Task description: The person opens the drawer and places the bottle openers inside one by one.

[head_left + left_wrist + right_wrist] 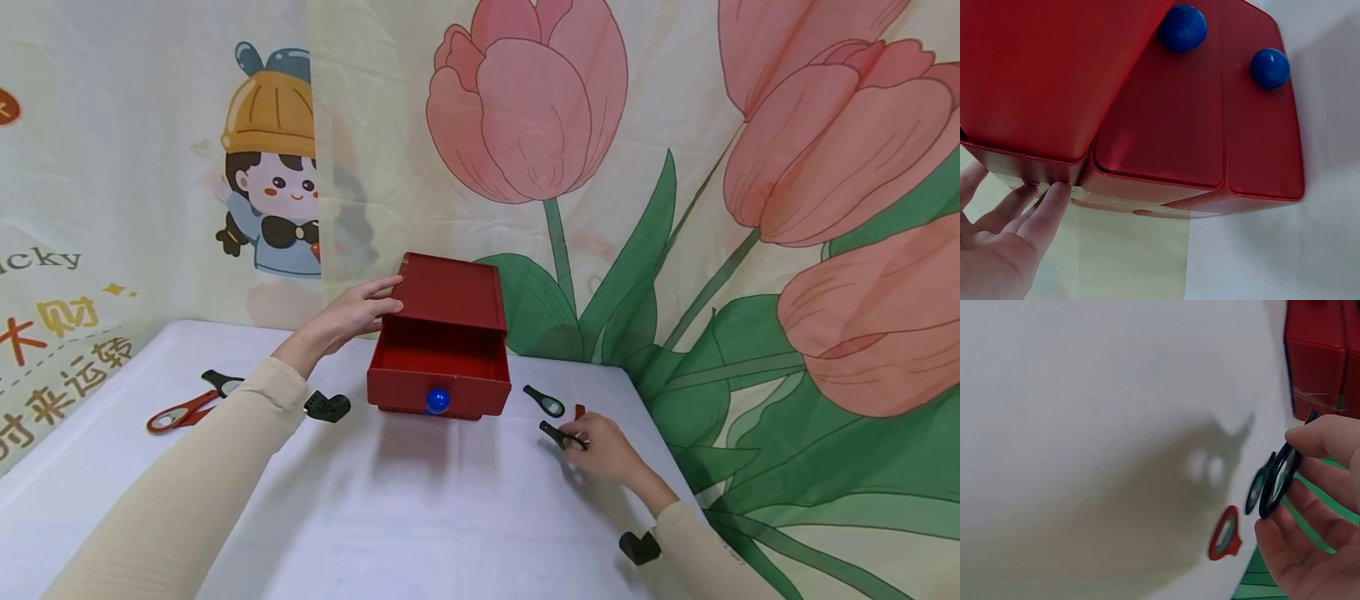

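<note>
A red drawer box [450, 287] with blue round knobs stands on the table, its top drawer [438, 379] pulled out and bare inside. My left hand [345, 317] rests against the box's left side, fingers extended; in the left wrist view its fingertips touch the side near the top drawer. To the right of the box, my right hand [603, 450] pinches a black magnifying glass [1280, 478] between thumb and fingers. Close by on the table lie a second black magnifying glass [545, 402] and a red magnifying glass [1225, 534], the red one partly hidden by the hand in the head view.
At the table's left side lie another red magnifying glass [180, 414] and another black magnifying glass [222, 382], partly overlapping. A white cloth covers the table [450, 533]. Behind it hangs a printed curtain [390, 125] with tulips, which also runs down the right side.
</note>
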